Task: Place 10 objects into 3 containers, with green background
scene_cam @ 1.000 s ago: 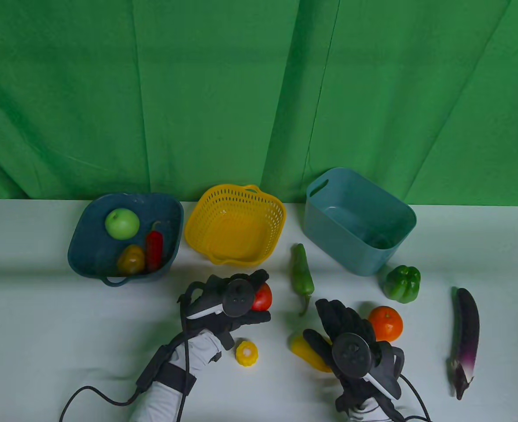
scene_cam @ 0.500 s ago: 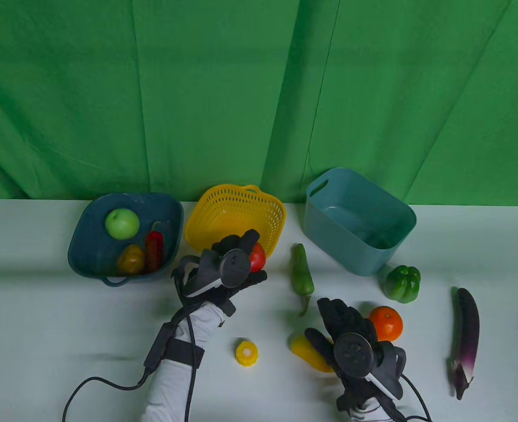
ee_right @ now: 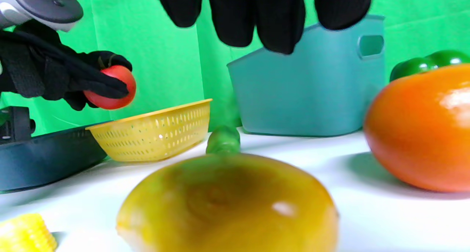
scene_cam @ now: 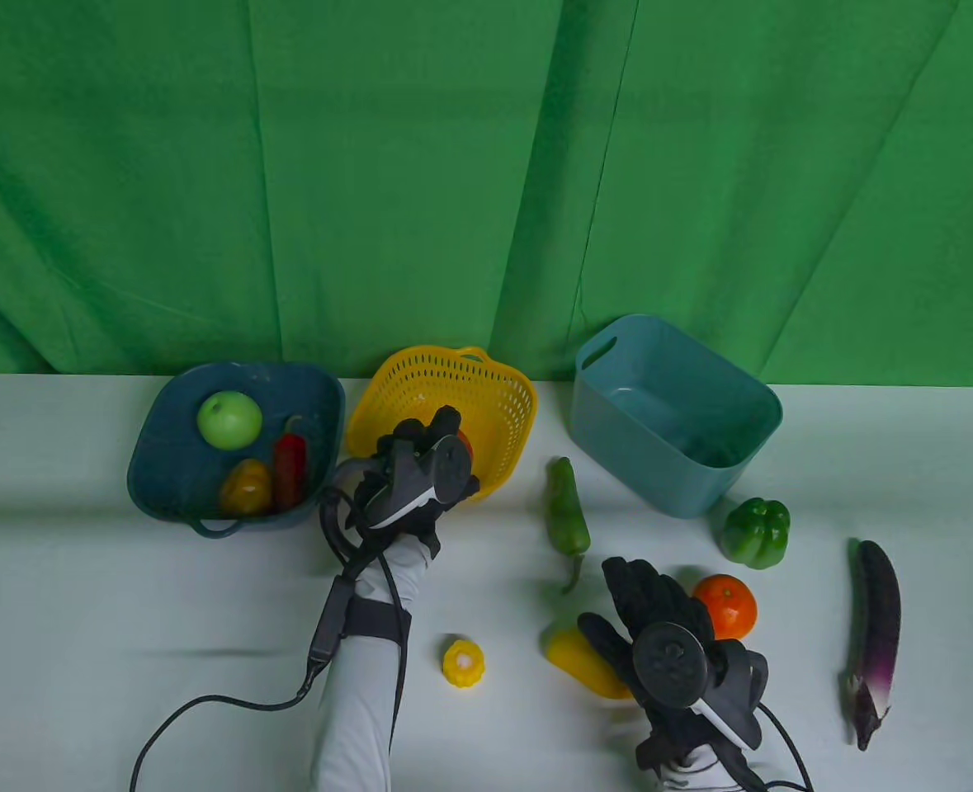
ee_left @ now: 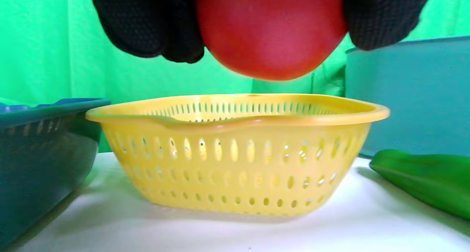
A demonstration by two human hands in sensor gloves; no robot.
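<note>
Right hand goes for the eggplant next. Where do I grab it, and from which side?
Grip the eggplant around its thick purple middle, coming straight down from above, fingers across its width. It lies flat on the table, long axis running near to far, stem end toward you, with bare table on both sides. The right hand would come from its left.

High table view facing the green backdrop, low wrist views sharing yellow basket [ee_left: 235, 153].

left hand [scene_cam: 420, 474]: raised, fingers curled in a grip | right hand [scene_cam: 659, 635]: low, fingers spread, holding nothing
</note>
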